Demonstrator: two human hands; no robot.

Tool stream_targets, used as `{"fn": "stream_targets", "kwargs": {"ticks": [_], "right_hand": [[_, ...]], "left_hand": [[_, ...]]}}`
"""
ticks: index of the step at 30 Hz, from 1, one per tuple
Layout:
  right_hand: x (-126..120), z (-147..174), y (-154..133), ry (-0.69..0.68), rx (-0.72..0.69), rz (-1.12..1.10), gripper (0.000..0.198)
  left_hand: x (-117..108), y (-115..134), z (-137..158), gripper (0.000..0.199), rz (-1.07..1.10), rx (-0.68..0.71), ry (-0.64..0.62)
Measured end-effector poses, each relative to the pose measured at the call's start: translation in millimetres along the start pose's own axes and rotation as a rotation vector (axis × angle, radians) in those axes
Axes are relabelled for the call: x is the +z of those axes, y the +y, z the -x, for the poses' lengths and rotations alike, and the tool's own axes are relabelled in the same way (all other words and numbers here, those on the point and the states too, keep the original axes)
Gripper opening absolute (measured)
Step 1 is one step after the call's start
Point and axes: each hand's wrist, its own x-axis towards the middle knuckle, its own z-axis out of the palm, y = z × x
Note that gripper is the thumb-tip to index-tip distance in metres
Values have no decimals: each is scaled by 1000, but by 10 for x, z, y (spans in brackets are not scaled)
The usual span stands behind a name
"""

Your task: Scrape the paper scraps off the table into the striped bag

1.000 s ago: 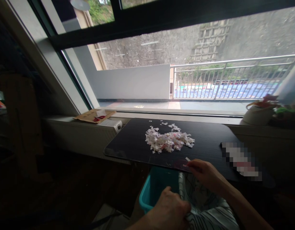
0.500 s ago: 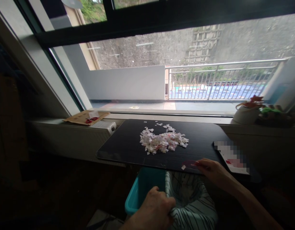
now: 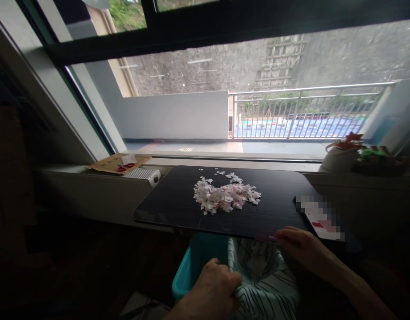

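My left hand (image 3: 214, 284) is closed on the middle rim of a teal trash bin (image 3: 183, 271), where a black-striped white bag (image 3: 268, 298) lines the right side. Scraps of paper show dimly inside the bag. With my right hand (image 3: 300, 242) I pinch a thin, see-through pinkish flat piece (image 3: 267, 236) at the table's front edge, above the lined opening. What kind of thing it is I cannot tell. A loose pile of small cut white paper pieces (image 3: 224, 198), some tinged pink, lies on the black table (image 3: 168, 204).
A blurred-out phone or tablet (image 3: 321, 222) lies on the table's right side. On the sill at left, red-handled scissors (image 3: 125, 167) rest on a brown paper envelope (image 3: 106, 164). A radiator (image 3: 143, 175) stands below. A white pot (image 3: 340, 160) sits at right by the window.
A small white scrap at the table's front edge is no longer there. My right hand has moved slightly down with the pinkish piece. The left hand keeps its grip.
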Motion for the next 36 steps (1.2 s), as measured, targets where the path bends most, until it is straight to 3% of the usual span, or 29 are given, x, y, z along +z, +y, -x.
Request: {"fn": "stream_targets", "kwargs": {"ticks": [6,11,16,20,27,36], "right_hand": [[92,-599,5,221,-44,55,30],[238,-987,-78,214,-66,84,33],[241,-815,-89,153,-86,85,30],[224,-757,-40,181,-51,74,32],[383,-904,-94,166,-63,48,32],[422,-667,-159,114,-51,29,31]], "left_hand": [[88,-46,-28,12,-83,-30,17],[162,-168,-33,17,-124,-26,32],[148,-177,-4,18,-123,-32,30],[145,-133,5,16,-125,-33,57],[14,-79,15,21,-146,-44,-52],[34,-32,-90,26,-145,12,-92]]}}
